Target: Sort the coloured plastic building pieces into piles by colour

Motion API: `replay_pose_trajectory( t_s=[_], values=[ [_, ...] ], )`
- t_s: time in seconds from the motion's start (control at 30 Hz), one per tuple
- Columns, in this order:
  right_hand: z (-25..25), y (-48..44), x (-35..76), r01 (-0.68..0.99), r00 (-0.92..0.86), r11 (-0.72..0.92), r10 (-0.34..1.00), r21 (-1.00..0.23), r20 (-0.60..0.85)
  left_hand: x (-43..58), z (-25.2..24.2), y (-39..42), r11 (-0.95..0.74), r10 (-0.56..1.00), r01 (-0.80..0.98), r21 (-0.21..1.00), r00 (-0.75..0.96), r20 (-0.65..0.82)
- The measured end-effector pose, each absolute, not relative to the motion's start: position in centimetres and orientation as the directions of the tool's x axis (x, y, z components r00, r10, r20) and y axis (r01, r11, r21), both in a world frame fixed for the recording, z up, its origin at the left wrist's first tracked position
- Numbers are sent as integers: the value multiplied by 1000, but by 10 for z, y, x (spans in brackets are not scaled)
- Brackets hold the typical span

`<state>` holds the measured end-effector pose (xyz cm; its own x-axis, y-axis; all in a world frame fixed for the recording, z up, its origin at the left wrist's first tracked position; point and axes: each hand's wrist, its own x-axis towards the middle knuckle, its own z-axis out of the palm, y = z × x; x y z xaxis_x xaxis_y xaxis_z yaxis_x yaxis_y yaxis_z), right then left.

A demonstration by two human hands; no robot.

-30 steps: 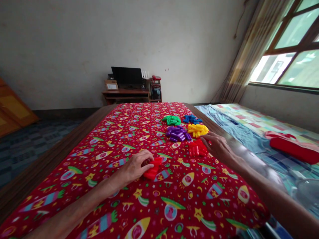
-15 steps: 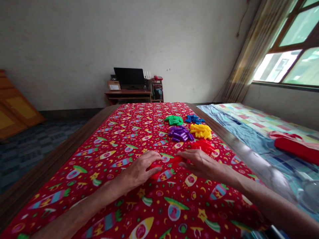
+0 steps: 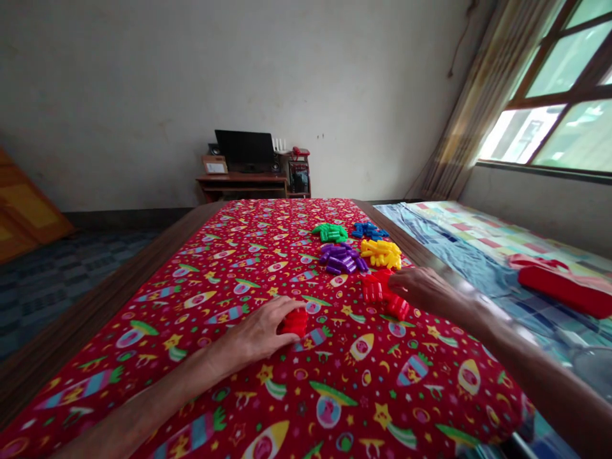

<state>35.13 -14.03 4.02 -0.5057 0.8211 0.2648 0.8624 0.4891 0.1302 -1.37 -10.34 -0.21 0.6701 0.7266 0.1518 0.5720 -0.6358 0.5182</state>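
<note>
My left hand [image 3: 266, 326] rests on the cloth, its fingers and thumb curved around a small block of red plastic pieces [image 3: 293, 322]. Farther right, my right hand [image 3: 421, 284] reaches into the pile of red plastic pieces [image 3: 373, 290], fingers and thumb closed on some of them. Its fingertips partly hide what they grip. Some red pieces stand side by side at the pile's left, and a few lie nearer to me below the hand. Just beyond are purple pieces [image 3: 342, 258] and yellow pieces [image 3: 382, 253].
Green pieces [image 3: 329, 232] and blue pieces [image 3: 369, 231] lie farther back. A red patterned cloth [image 3: 201, 331] covers the long table, whose dark wooden edge [image 3: 119, 293] shows. A bed [image 3: 478, 236] stands at the right; a desk with a monitor [image 3: 243, 150] is against the wall.
My right hand has moved right and away, from near the left hand to the red pile. My left hand has stayed at about the same place, with its red pieces now more exposed.
</note>
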Motion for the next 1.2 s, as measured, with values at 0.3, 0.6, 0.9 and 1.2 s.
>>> replay_pose_trajectory(
  t_s=[0.3,0.6,0.9,1.2],
  values=[
    [31,-173,247,551,-741,829,541,-100,398,7,-17,-121,-74,787,232,970,611,-86],
    [34,-156,283,759,-565,648,602,68,564,3,-19,-121,-323,791,272,906,603,101],
    [10,-145,344,880,-464,441,720,177,516,-3,-24,-100,-427,846,307,851,467,256],
    [31,-135,363,946,-108,296,672,-131,732,-5,-22,-101,-450,845,355,820,466,263]
  ],
)
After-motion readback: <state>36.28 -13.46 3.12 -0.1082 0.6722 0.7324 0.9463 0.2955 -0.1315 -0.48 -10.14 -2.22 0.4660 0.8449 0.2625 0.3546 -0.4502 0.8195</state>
